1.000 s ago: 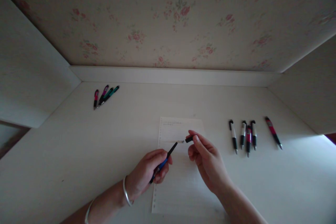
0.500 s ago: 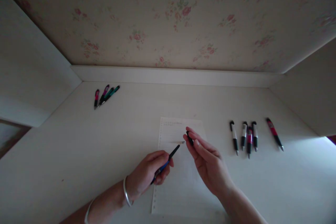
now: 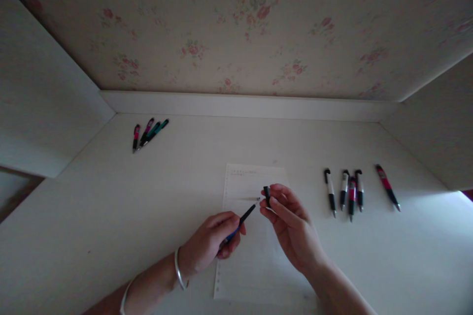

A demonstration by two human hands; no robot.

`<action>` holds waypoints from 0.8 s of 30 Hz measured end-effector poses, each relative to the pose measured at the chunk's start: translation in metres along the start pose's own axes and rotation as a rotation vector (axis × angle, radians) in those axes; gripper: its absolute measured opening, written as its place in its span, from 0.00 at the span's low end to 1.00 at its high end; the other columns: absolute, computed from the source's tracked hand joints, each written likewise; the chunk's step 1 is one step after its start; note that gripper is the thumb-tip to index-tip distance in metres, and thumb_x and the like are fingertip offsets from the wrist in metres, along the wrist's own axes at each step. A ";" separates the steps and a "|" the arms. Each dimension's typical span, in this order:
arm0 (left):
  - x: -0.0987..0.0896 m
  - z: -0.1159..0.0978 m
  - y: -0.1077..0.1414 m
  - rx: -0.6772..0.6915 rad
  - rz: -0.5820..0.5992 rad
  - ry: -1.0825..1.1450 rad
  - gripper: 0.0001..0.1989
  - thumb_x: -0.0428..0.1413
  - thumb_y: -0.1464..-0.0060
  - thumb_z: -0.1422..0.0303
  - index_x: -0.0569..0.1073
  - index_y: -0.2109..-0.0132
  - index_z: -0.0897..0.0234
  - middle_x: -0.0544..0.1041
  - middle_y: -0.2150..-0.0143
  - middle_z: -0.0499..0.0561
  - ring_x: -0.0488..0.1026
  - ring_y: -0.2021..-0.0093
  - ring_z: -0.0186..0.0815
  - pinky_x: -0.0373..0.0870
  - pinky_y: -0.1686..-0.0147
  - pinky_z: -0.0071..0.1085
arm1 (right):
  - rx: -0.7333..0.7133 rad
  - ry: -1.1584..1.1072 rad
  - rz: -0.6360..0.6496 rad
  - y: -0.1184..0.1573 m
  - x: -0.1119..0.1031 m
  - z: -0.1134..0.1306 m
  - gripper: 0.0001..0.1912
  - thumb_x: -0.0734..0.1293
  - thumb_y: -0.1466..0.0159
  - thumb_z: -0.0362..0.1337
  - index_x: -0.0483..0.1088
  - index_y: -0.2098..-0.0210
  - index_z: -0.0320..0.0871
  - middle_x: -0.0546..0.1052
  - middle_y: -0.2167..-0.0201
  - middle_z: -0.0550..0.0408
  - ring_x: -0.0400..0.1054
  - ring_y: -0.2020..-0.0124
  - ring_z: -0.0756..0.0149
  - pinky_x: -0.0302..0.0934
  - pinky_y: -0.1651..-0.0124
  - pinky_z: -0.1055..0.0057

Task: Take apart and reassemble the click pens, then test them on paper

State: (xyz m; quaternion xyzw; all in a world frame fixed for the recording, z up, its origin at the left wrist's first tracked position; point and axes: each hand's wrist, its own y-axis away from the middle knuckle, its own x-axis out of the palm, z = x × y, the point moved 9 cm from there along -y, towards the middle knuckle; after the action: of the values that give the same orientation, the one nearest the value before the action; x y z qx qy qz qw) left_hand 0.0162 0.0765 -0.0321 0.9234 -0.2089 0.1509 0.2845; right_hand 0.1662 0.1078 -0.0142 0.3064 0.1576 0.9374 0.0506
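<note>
Blue-and-black pen point(image 3: 247, 212) sits in left hand point(image 3: 207, 237), lower centre of frame, fingers wrapped firmly round the barrel. Right hand point(image 3: 291, 221), just right of centre, pinches small black cap-like piece point(image 3: 267, 197) between thumb and fingers. Change: that piece has swung from near level, aimed at the pen, to near upright in frame; pen barely moves. So the two parts remain separate, and the piece is out of line with the barrel. Pen's long axis runs diagonally, lower left to upper right; its pale-tipped end points upper right, just beside the right fingertips, contact unclear. Both hands are above punched paper sheet point(image 3: 254, 268). White-and-black pens point(image 3: 330, 188) lie right of frame, teal-and-black pens point(image 3: 158, 129) upper left.
</note>
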 end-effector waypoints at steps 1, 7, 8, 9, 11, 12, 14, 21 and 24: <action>0.000 -0.001 0.000 -0.001 -0.003 0.013 0.21 0.57 0.43 0.50 0.72 0.66 0.67 0.64 0.81 0.42 0.52 0.83 0.25 0.45 0.82 0.26 | -0.010 0.020 0.004 -0.001 0.000 0.002 0.12 0.79 0.45 0.38 0.80 0.61 0.50 0.79 0.61 0.58 0.75 0.65 0.70 0.71 0.59 0.75; 0.000 -0.001 0.000 -0.002 -0.012 0.021 0.21 0.57 0.44 0.51 0.72 0.66 0.67 0.63 0.82 0.41 0.52 0.83 0.25 0.44 0.83 0.26 | -0.108 0.121 0.038 -0.001 0.002 0.011 0.07 0.79 0.46 0.40 0.83 0.68 0.46 0.76 0.54 0.53 0.72 0.63 0.69 0.70 0.61 0.76; -0.001 -0.001 0.000 0.003 -0.015 0.017 0.21 0.57 0.44 0.51 0.72 0.66 0.67 0.63 0.82 0.41 0.52 0.83 0.25 0.45 0.83 0.26 | -0.107 0.131 0.035 0.000 0.002 0.010 0.08 0.80 0.47 0.40 0.84 0.67 0.47 0.76 0.55 0.53 0.72 0.61 0.67 0.70 0.60 0.74; -0.001 -0.002 0.000 0.008 -0.019 0.012 0.21 0.57 0.44 0.51 0.73 0.66 0.67 0.64 0.82 0.42 0.53 0.83 0.25 0.45 0.83 0.26 | -0.105 0.145 0.029 0.000 0.001 0.010 0.10 0.80 0.48 0.40 0.84 0.65 0.49 0.77 0.55 0.53 0.72 0.60 0.66 0.70 0.58 0.73; -0.001 -0.002 0.000 0.007 -0.022 0.007 0.20 0.57 0.44 0.51 0.73 0.66 0.67 0.64 0.81 0.42 0.53 0.83 0.25 0.46 0.82 0.26 | -0.107 0.193 0.012 -0.001 -0.002 0.008 0.12 0.79 0.47 0.41 0.83 0.63 0.50 0.79 0.59 0.53 0.73 0.62 0.66 0.70 0.58 0.70; -0.002 -0.001 0.000 0.004 -0.025 0.008 0.20 0.57 0.43 0.51 0.73 0.66 0.67 0.64 0.81 0.42 0.53 0.83 0.25 0.46 0.82 0.26 | -0.123 0.237 0.003 -0.002 -0.005 0.009 0.11 0.78 0.44 0.42 0.83 0.61 0.51 0.80 0.62 0.54 0.73 0.64 0.66 0.71 0.59 0.70; -0.003 -0.001 -0.001 0.003 -0.025 0.014 0.20 0.56 0.43 0.51 0.72 0.66 0.67 0.64 0.81 0.42 0.53 0.83 0.25 0.45 0.82 0.26 | -0.229 0.399 -0.024 -0.003 -0.008 0.019 0.08 0.74 0.39 0.43 0.82 0.60 0.52 0.80 0.66 0.55 0.73 0.67 0.67 0.70 0.62 0.70; -0.008 -0.004 0.000 0.059 -0.068 0.083 0.20 0.57 0.44 0.50 0.71 0.64 0.65 0.60 0.82 0.38 0.49 0.83 0.24 0.44 0.83 0.24 | -0.768 1.181 -0.015 0.010 0.011 0.046 0.12 0.66 0.32 0.35 0.81 0.55 0.50 0.79 0.55 0.48 0.75 0.56 0.57 0.72 0.55 0.62; -0.009 -0.004 0.001 0.057 -0.084 0.086 0.20 0.58 0.45 0.49 0.71 0.64 0.64 0.60 0.82 0.38 0.49 0.83 0.24 0.44 0.82 0.24 | -0.727 1.307 0.068 0.006 0.015 0.034 0.13 0.65 0.32 0.36 0.81 0.53 0.51 0.80 0.54 0.47 0.74 0.54 0.53 0.70 0.50 0.55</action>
State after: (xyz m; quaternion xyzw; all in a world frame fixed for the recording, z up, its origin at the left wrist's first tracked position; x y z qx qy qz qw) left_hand 0.0078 0.0808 -0.0322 0.9318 -0.1530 0.1842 0.2729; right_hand 0.1736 0.1138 0.0220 -0.3442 -0.1739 0.9225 0.0159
